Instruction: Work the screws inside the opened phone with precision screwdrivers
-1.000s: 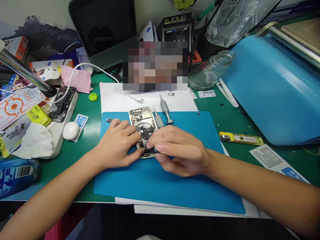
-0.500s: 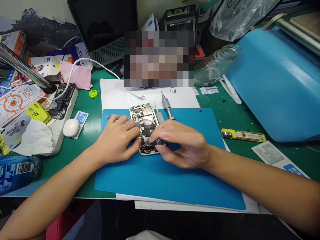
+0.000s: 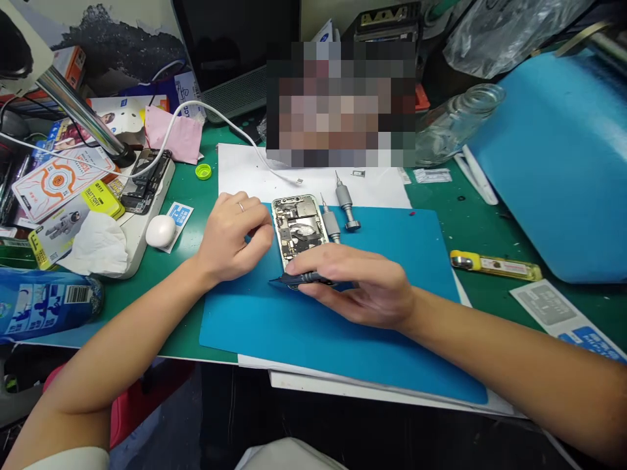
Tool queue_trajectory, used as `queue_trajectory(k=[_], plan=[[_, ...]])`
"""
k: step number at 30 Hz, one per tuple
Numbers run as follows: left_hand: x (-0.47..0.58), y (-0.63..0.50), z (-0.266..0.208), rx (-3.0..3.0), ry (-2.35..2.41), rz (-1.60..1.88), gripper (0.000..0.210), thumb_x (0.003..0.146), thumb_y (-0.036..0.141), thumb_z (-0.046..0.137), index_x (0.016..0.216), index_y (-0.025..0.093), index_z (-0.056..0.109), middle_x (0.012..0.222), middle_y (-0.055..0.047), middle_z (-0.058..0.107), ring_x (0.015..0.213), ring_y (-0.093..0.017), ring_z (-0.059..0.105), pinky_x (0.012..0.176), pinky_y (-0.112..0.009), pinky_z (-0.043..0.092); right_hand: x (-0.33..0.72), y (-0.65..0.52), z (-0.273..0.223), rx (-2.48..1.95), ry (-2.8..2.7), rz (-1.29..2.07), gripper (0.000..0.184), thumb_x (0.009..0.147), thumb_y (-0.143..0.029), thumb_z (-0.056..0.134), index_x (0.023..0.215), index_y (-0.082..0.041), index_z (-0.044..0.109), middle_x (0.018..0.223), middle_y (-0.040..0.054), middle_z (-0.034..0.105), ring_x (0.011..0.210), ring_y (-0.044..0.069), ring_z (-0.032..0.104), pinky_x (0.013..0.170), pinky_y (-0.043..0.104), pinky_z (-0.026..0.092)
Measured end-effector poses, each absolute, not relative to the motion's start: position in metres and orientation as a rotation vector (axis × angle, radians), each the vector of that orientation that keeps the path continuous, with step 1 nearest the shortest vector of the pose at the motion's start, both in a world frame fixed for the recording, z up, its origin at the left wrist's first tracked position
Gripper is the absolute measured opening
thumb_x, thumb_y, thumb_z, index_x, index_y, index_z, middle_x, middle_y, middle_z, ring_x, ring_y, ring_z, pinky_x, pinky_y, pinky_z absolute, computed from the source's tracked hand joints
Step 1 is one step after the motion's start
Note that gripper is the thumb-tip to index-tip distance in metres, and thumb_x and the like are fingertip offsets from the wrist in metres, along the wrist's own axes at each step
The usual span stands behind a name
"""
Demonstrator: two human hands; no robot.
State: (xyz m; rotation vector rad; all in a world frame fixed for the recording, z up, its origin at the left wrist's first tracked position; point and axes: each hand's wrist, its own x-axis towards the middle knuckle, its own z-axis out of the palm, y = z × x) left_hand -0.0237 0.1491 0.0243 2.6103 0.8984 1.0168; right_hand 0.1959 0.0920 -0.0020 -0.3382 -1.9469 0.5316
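Note:
An opened smartphone [image 3: 300,222] lies on the blue mat [image 3: 343,339], its inner parts showing. My right hand [image 3: 362,284] pinches slim black tweezers [image 3: 294,279] across the phone's lower end. Their pointed tip reaches past the phone's left edge, over the mat. Just left of the phone is my left hand [image 3: 238,235], closed, with fingers curled and the thumb against them; anything inside is hidden. Two grey precision screwdrivers stand to the phone's right: one screwdriver [image 3: 331,222] close beside it, another screwdriver [image 3: 345,202] further off.
A white cable [image 3: 230,121] arches over to the white paper [image 3: 240,163]. Left lie a white rounded case [image 3: 160,231], a second opened phone [image 3: 147,181] and a blue packet [image 3: 53,303]. A yellow cutter [image 3: 494,264], a glass jar [image 3: 458,124] and a blue chair-like surface [image 3: 553,176] are right.
My left hand has drawn away from the phone to its left and curled up. The tweezers' tip has swung left, out past the phone's edge. The view has shifted slightly.

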Motion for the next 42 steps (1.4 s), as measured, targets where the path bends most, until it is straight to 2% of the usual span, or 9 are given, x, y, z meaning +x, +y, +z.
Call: queue_trajectory(k=[11, 16, 22, 25, 28, 32, 36, 42], plan=[[-0.023, 0.151, 0.018, 2.489, 0.861, 1.297, 0.023, 0.092, 0.021, 0.043, 0.070, 0.024, 0.039, 0.061, 0.001, 0.051, 0.062, -0.018, 0.044, 0.069, -0.040, 0.032, 0.191, 0.085, -0.007, -0.305, -2.020, 0.612, 0.038, 0.095, -0.002, 0.066, 0.123, -0.023, 0.049, 0.110, 0.0103, 0.081, 0.104, 0.017, 0.081, 0.086, 0.029, 0.071], [-0.022, 0.150, 0.018, 2.509, 0.909, 1.228, 0.024, 0.094, 0.025, 0.040, 0.069, 0.024, 0.037, 0.060, 0.000, 0.049, 0.064, -0.019, 0.046, 0.071, -0.041, 0.034, 0.191, 0.085, -0.008, -0.315, -2.040, 0.629, 0.035, 0.094, -0.003, 0.068, 0.117, -0.024, 0.052, 0.115, 0.0087, 0.081, 0.107, 0.017, 0.081, 0.089, 0.028, 0.070], [-0.021, 0.146, 0.022, 2.535, 1.108, 1.006, 0.024, 0.092, 0.025, 0.040, 0.068, 0.024, 0.035, 0.062, -0.002, 0.051, 0.067, -0.021, 0.048, 0.076, -0.043, 0.037, 0.189, 0.084, -0.011, -0.302, -2.056, 0.602, 0.035, 0.091, -0.002, 0.071, 0.117, -0.020, 0.054, 0.114, 0.0122, 0.082, 0.107, 0.019, 0.081, 0.088, 0.028, 0.070], [-0.021, 0.148, 0.022, 2.515, 1.106, 1.003, 0.025, 0.093, 0.028, 0.040, 0.068, 0.025, 0.035, 0.062, -0.002, 0.050, 0.067, -0.022, 0.048, 0.077, -0.043, 0.037, 0.190, 0.085, -0.009, -0.333, -2.005, 0.633, 0.039, 0.094, -0.006, 0.070, 0.126, -0.022, 0.055, 0.113, 0.0085, 0.082, 0.105, 0.019, 0.082, 0.087, 0.030, 0.071], [-0.023, 0.150, 0.024, 2.501, 1.050, 1.044, 0.025, 0.093, 0.028, 0.039, 0.068, 0.024, 0.037, 0.063, -0.002, 0.053, 0.067, -0.021, 0.049, 0.076, -0.043, 0.037, 0.194, 0.089, -0.005, -0.542, -1.880, 0.683, 0.035, 0.093, -0.012, 0.075, 0.123, -0.026, 0.063, 0.104, 0.0034, 0.083, 0.092, 0.018, 0.083, 0.080, 0.027, 0.072], [-0.027, 0.146, 0.027, 2.533, 0.956, 1.029, 0.023, 0.094, 0.027, 0.041, 0.072, 0.024, 0.047, 0.068, -0.002, 0.059, 0.069, -0.021, 0.052, 0.075, -0.042, 0.037, 0.200, 0.102, -0.005, -0.668, -1.555, 0.639, 0.045, 0.092, -0.016, 0.077, 0.130, -0.032, 0.059, 0.099, -0.0008, 0.079, 0.085, 0.016, 0.081, 0.070, 0.025, 0.069], [-0.025, 0.145, 0.027, 2.652, 0.831, 0.952, 0.016, 0.090, 0.026, 0.050, 0.091, 0.022, 0.065, 0.077, -0.003, 0.066, 0.074, -0.021, 0.054, 0.074, -0.040, 0.036, 0.205, 0.112, -0.009, -0.753, -1.446, 0.578, 0.042, 0.095, -0.024, 0.075, 0.131, -0.034, 0.055, 0.099, -0.0012, 0.077, 0.082, 0.015, 0.079, 0.070, 0.025, 0.068], [-0.022, 0.149, 0.025, 2.772, 0.737, 0.923, 0.022, 0.091, 0.029, 0.057, 0.107, 0.023, 0.072, 0.091, -0.005, 0.072, 0.079, -0.021, 0.057, 0.074, -0.040, 0.038, 0.206, 0.114, -0.009, -0.807, -1.424, 0.552, 0.040, 0.096, -0.027, 0.074, 0.131, -0.035, 0.055, 0.098, -0.0001, 0.078, 0.082, 0.017, 0.079, 0.068, 0.028, 0.069]])
